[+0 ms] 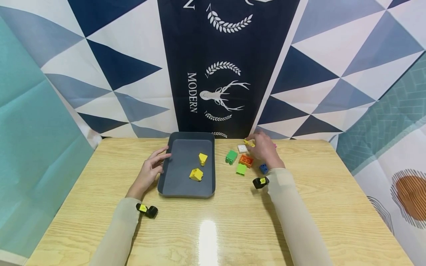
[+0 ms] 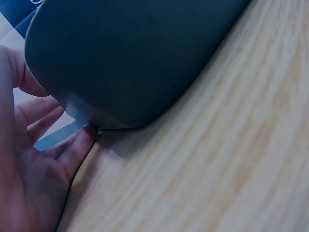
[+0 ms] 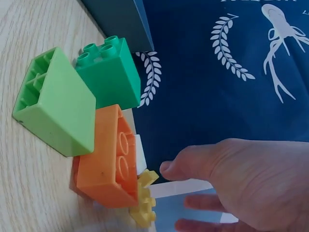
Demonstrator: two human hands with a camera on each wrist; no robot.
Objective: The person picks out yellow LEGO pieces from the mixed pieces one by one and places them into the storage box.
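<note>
My left hand (image 1: 148,173) lies along the left side of a dark grey tray (image 1: 179,157), its extended fingers touching the tray's edge. Inside the tray are two yellow blocks, one narrow (image 1: 202,159) and one with a sloped side (image 1: 196,174). Over a loose group of toy blocks at the right, my right hand (image 1: 263,149) reaches beside a small irregular yellow piece (image 3: 143,205). In the right wrist view its thumb and fingers are spread, with a gap to that piece. A bit of pink (image 1: 275,145) shows past the hand, mostly hidden.
Near the right hand are an orange block (image 1: 246,160), a dark green block (image 1: 231,157), a light green block (image 1: 241,169), a blue block (image 1: 263,169) and a white square piece (image 1: 242,148). A patterned cloth wall (image 1: 219,111) rises behind the wooden table (image 1: 233,225).
</note>
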